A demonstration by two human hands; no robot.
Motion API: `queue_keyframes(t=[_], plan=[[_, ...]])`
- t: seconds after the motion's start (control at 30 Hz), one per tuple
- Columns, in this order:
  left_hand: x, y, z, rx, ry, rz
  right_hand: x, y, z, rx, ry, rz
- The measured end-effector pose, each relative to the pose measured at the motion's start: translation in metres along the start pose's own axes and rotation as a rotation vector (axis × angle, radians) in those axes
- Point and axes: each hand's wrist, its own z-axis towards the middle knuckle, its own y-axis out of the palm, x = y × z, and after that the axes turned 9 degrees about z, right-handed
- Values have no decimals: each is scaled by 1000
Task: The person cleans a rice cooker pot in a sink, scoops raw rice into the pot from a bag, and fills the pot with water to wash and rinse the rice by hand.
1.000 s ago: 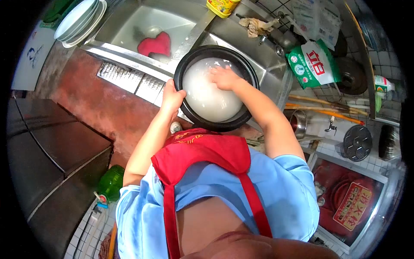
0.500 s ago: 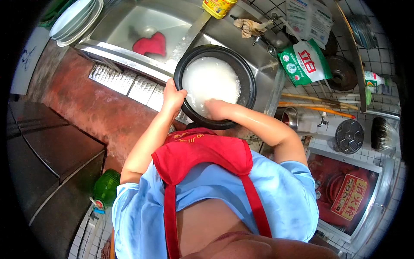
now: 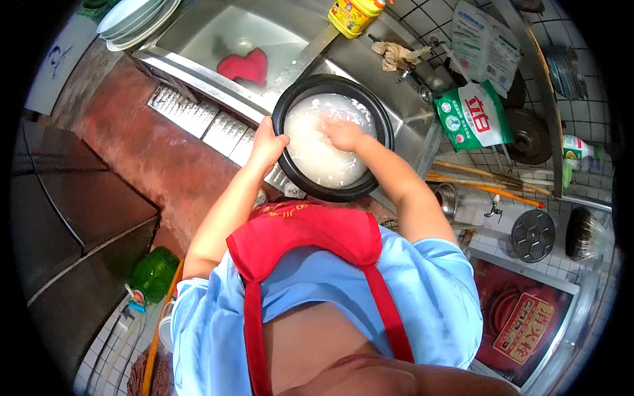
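Note:
A round black pot (image 3: 386, 142) holds cloudy white water (image 3: 317, 158) with bubbles and a pale mass that looks like rice. My left hand (image 3: 266, 143) is closed on the pot's left rim, thumb over the edge. Inside the pot, my right hand (image 3: 341, 134) dips into the white water, fingers stretched towards the far left; the fingertips are partly hidden. The pot sits at the near edge of the right-hand sink basin (image 3: 406, 142).
In the left sink basin (image 3: 198, 39), a red cloth (image 3: 244, 67) lies in water. Stacked plates (image 3: 135, 23) stand at the far left. A yellow container (image 3: 354, 16), a crumpled cloth (image 3: 391, 56) and a green-and-white detergent bag (image 3: 472, 117) surround the right basin.
My right hand has moved from the pot's near side towards its middle and far side, showing more of the hand. My left hand keeps its hold on the rim.

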Motion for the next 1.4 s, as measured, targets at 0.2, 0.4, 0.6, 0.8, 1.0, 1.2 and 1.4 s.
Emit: queue_keyframes(t=[0.2,0.4,0.6,0.8,1.0,1.2,1.4], plan=[[-1,4,2,31,26,-77,-20,17,-34,-202,165,-192],[-10,-2,-1,25,14,-16,-75,9,-43,-334,-279,-66],[-9,-3,-4,57,51,58,-51,-3,-20,-91,-534,-305],[5,-1,-7,31,7,-27,-19,18,-1,84,-254,-292],[-3,-3,-7,69,22,77,-23,49,18,-228,-13,-386],[-9,-3,-7,61,22,30,-35,36,18,-299,124,-287],[-10,-2,-3,36,23,-19,-37,31,21,-317,155,-257]])
